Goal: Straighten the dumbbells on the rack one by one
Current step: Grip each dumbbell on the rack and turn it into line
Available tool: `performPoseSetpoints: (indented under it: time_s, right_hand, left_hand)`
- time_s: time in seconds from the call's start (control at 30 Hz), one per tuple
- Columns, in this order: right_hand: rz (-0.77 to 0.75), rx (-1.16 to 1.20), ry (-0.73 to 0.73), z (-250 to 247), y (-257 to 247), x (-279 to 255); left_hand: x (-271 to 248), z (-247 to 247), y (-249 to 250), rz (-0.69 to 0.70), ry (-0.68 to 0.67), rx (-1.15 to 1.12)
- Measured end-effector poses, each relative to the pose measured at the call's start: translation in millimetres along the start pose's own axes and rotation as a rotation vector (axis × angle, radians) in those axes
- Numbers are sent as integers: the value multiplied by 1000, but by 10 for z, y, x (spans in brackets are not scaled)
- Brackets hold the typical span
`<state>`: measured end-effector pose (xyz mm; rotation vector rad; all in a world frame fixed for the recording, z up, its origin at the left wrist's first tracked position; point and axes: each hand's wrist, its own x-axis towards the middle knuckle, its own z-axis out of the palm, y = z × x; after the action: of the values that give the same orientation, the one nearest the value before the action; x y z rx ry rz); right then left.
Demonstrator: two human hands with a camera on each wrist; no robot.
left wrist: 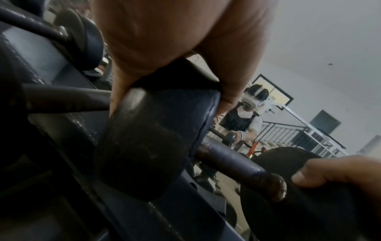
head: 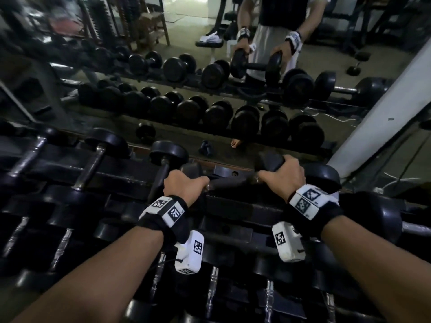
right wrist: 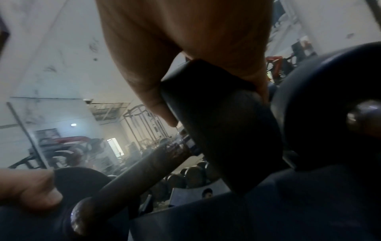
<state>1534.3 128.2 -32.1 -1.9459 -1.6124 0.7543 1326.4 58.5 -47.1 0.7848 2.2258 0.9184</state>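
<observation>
A black dumbbell [head: 229, 181] lies crosswise on the top tier of the rack [head: 121, 176], its handle running left to right between my hands. My left hand [head: 186, 186] grips its left head from above, thumb and fingers curled round the rim. In the left wrist view that hand [left wrist: 167, 84] wraps the head [left wrist: 156, 138], and the rusty handle [left wrist: 230, 159] runs off to the right. My right hand [head: 283, 176] grips the right head the same way. The right wrist view has my right hand [right wrist: 216, 104] curled over that head [right wrist: 226, 138].
Neighbouring dumbbells lie front to back on the top tier, one just left [head: 163, 169] of my left hand and one head [head: 324, 176] just right of my right hand. Lower tiers [head: 212, 287] hold several more. A wall mirror [head: 210, 89] behind the rack reflects everything.
</observation>
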Motion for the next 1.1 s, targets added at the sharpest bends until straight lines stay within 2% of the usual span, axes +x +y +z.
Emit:
performPoseSetpoints:
  time_s: [0.13, 0.3, 0.47, 0.6, 0.7, 0.83, 0.93, 1.1]
  right_hand:
    - [-144, -10, -71, -159, -125, 184]
    - [-343, -82, -221, -244, -254, 459]
    - [-500, -210, -375, -93, -368, 638]
    - [-536, -290, -458, 155, -273, 784]
    - [-515, -285, -522, 326, -219, 964]
    - [-567, -337, -596, 506, -358, 1165]
    - [-618, -354, -632, 609, -427, 1237]
    - [-663, -360, -659, 574, -374, 1281]
  left_hand:
    - [-206, 14, 63, -31, 117, -72]
    - [-581, 213, 21, -187, 243, -192]
    - [-785, 548, -125, -403, 261, -303]
    - [-727, 843, -337, -509, 290, -322]
    - [-728, 876, -212, -545, 319, -351]
    - [-634, 1005, -156, -638, 350, -478]
    - [-623, 1051, -156, -633, 407, -506]
    - [-716, 1119, -169, -542, 452, -496]
